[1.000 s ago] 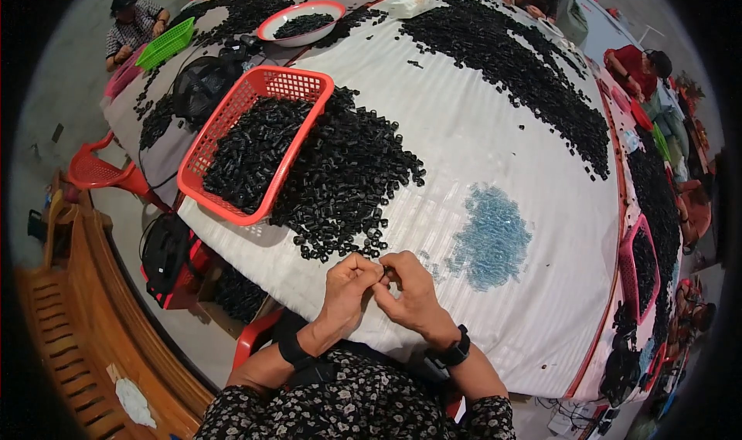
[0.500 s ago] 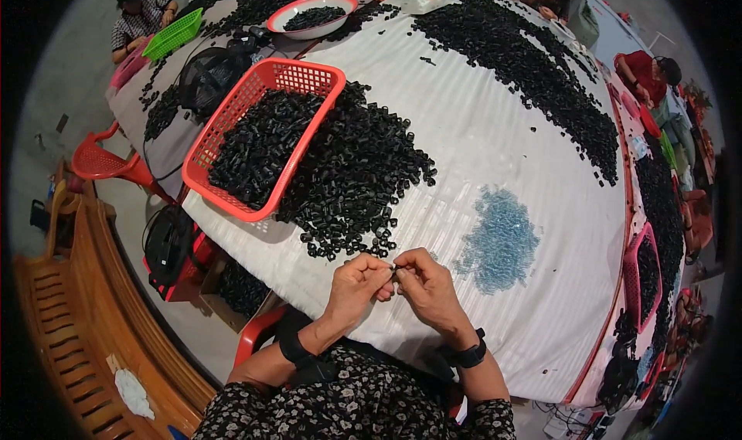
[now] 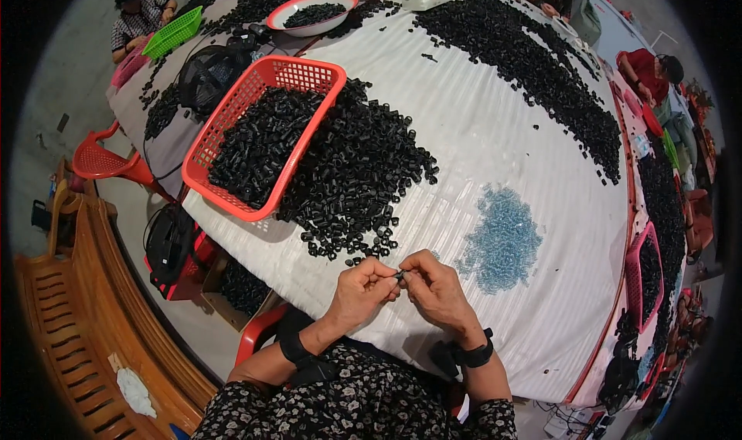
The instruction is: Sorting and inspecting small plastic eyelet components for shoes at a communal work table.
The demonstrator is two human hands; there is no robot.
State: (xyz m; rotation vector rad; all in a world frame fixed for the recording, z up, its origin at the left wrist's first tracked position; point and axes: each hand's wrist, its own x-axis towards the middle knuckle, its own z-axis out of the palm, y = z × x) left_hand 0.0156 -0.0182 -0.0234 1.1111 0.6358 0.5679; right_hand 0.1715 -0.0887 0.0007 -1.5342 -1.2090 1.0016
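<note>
My left hand and my right hand meet at the near edge of the white-covered table, fingertips pinched together. Between them is a small black plastic part, mostly covered by the fingers; both hands grip it. Just beyond my hands lies a pile of small black ring-like parts. A red plastic basket full of similar black parts rests against the left of that pile. To the right of my right hand is a heap of tiny clear bluish pieces.
Another long spread of black parts covers the far right of the table. A red-rimmed white bowl, a black fan and a green basket stand farther back. A wooden bench is at left. Several people work around the table.
My hands have shifted very slightly to the right and the fingers have rolled a little around the small black part, showing more of it. The piles and baskets stay put.
</note>
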